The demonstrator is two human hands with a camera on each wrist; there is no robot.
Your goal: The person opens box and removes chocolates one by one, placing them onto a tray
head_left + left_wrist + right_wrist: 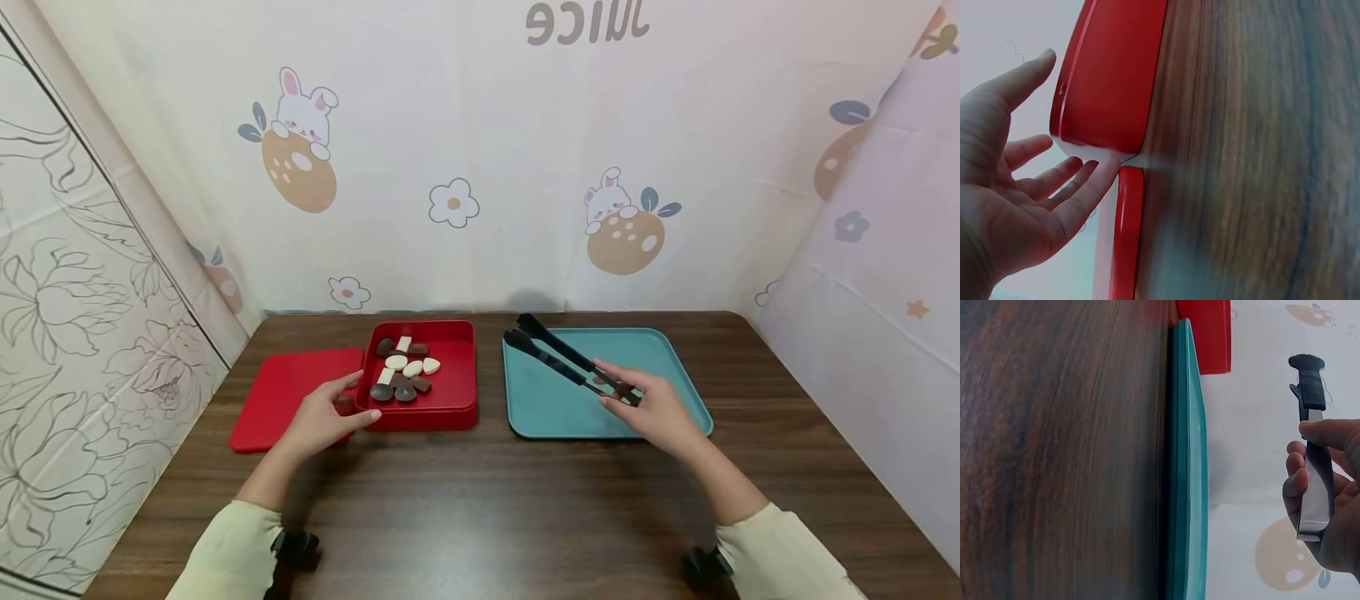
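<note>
My left hand (322, 417) is at the left front corner of a red box (431, 419), fingers and thumb spread. In the left wrist view a fingertip overlaps the box corner; whether it touches, I cannot tell. Inside the box are several chocolate-like pieces, dark brown (382, 392) and cream white (396, 362), mostly in its left half. My right hand (663, 417) grips metal tongs with black arms (557, 365) near their hinged end. The tongs are held above a teal tray (551, 417), their tips apart, pointing left toward the box with nothing between them.
A flat red lid (277, 396) lies left of the box, partly behind my left hand. Box, lid and tray rest on a dark wooden table (480, 508). A printed fabric backdrop (510, 125) rises along the table's back edge, with further fabric at both sides.
</note>
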